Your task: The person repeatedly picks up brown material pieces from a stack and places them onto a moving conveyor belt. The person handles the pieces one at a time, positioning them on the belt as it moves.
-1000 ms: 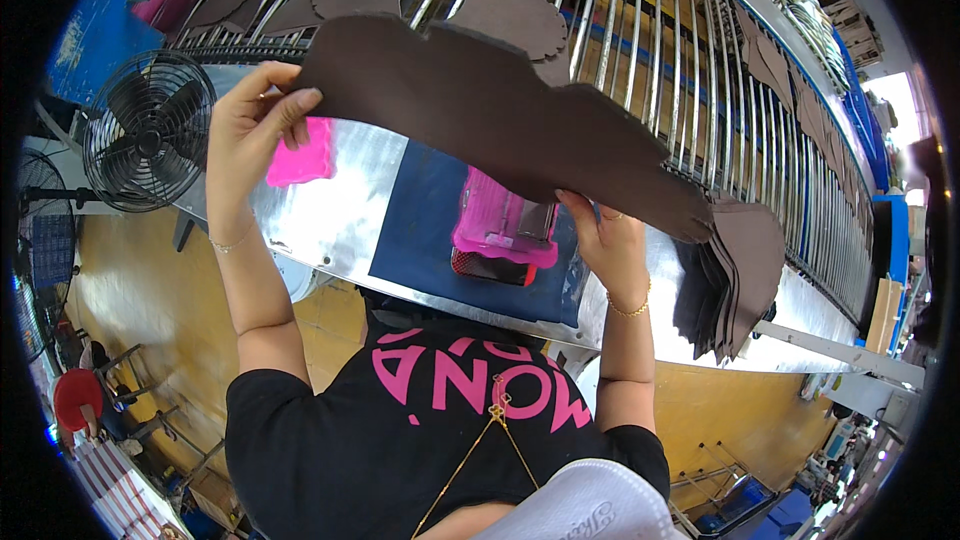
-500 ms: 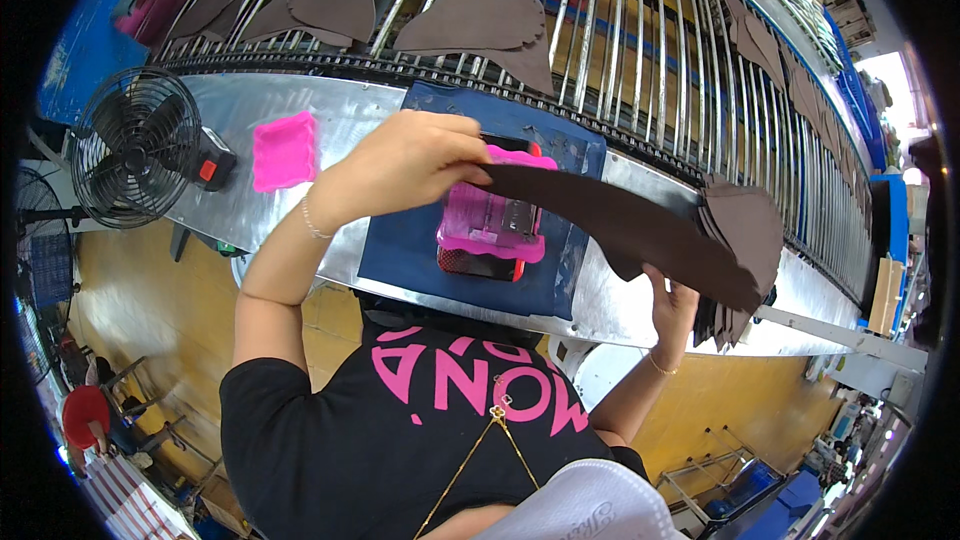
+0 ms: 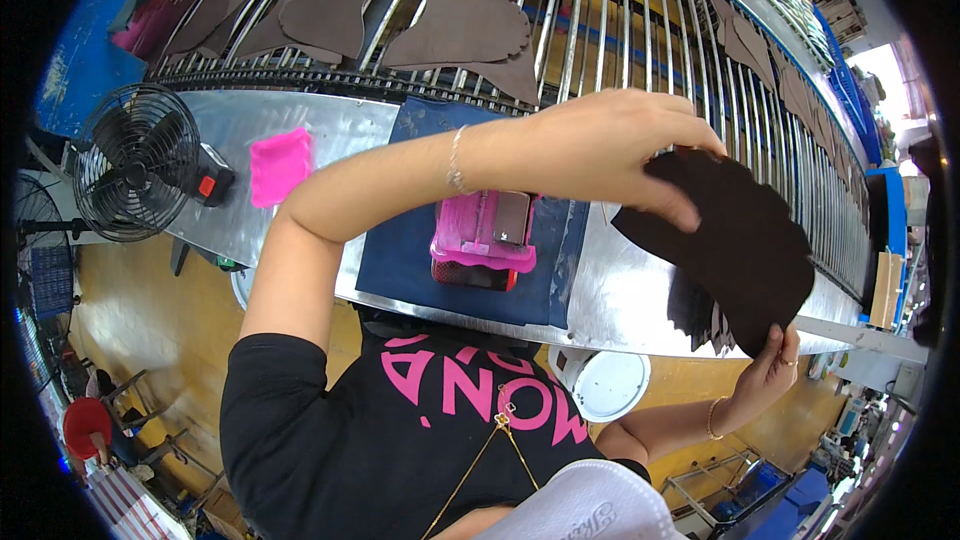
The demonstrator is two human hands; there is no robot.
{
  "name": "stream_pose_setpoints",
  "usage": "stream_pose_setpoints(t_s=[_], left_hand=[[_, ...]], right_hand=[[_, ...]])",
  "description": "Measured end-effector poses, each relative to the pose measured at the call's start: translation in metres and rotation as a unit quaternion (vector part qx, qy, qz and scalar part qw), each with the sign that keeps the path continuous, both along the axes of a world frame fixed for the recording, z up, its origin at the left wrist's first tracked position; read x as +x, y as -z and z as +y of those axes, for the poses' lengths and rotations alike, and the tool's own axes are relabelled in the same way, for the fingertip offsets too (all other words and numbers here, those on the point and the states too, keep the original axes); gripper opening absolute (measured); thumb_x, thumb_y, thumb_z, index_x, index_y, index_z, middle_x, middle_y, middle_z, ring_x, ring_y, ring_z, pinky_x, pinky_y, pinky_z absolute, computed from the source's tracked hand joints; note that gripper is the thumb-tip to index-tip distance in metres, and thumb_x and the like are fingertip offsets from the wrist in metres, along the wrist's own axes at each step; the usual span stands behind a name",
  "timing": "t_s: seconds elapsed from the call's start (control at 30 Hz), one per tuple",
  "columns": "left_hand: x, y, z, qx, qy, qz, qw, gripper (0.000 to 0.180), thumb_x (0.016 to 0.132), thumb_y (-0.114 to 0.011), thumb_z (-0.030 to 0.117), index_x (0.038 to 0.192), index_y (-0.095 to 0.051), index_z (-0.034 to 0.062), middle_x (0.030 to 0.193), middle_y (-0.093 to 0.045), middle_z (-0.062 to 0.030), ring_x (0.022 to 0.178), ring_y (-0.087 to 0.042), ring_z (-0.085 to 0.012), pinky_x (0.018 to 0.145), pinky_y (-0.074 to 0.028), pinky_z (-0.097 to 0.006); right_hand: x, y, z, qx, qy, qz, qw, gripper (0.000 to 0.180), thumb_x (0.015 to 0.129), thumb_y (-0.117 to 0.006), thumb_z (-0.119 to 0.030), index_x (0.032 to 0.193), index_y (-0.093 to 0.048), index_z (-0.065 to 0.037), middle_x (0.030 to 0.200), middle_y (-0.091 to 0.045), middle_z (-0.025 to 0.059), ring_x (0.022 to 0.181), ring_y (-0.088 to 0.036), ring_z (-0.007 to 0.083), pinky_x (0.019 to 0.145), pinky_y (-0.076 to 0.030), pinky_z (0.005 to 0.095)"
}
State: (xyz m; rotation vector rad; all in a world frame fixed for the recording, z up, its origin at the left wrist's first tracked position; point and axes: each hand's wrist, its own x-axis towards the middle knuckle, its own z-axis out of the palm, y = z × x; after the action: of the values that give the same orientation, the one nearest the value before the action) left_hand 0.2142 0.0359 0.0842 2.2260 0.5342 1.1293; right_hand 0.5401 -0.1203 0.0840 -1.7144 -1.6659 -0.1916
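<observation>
Partly hidden stack beneath brown leather piece, both hands gripping.

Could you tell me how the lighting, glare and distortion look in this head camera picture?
In the head view, the metal table shows soft glare; the rollers bend toward the rim; the window area at the right edge is blown out; the dark brown piece stays sharp.

Wears a black short-sleeved shirt with pink lettering, a thin bracelet on each wrist, a ring, a gold neck chain.
</observation>
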Motion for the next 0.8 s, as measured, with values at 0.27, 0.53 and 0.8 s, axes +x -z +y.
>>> stream_pose_setpoints(t_s=[0.27, 0.53, 0.8], left_hand=[[-0.036, 0.026, 0.078, -0.217, -0.161, -0.089, 0.959, 0.018, 0.087, -0.062, 0.015, 0.092, -0.058, -0.0018, 0.057, -0.052, -0.0046, 0.045, -0.051, -0.0088, 0.037, -0.037, -0.025], [-0.131, 0.151, 0.168, -0.410, -0.265, -0.240, 0.839, 0.016, 0.091, -0.059, 0.014, 0.097, -0.053, 0.0001, 0.066, -0.044, 0.0004, 0.045, -0.042, -0.0062, 0.036, -0.029, -0.022], [-0.179, 0.219, 0.202, -0.445, -0.375, -0.174, 0.794, 0.030, 0.088, -0.061, 0.015, 0.110, -0.053, -0.0040, 0.070, -0.056, -0.0054, 0.044, -0.051, -0.0108, 0.035, -0.036, -0.024]], right_hand=[[0.003, 0.001, 0.052, -0.017, 0.142, 0.108, 0.984, 0.038, 0.092, -0.057, -0.028, 0.123, -0.056, -0.006, 0.107, -0.062, 0.0145, 0.097, -0.058, 0.0230, 0.084, -0.045, 0.0341], [0.182, 0.165, 0.034, -0.291, 0.397, 0.006, 0.871, 0.073, 0.082, -0.057, -0.058, 0.124, -0.053, 0.002, 0.119, -0.055, 0.0264, 0.113, -0.050, 0.0411, 0.097, -0.040, 0.0465], [0.137, 0.151, 0.052, -0.271, 0.469, -0.049, 0.839, 0.060, 0.083, -0.060, -0.052, 0.114, -0.060, 0.000, 0.108, -0.061, 0.0213, 0.107, -0.054, 0.0351, 0.088, -0.046, 0.0457]])
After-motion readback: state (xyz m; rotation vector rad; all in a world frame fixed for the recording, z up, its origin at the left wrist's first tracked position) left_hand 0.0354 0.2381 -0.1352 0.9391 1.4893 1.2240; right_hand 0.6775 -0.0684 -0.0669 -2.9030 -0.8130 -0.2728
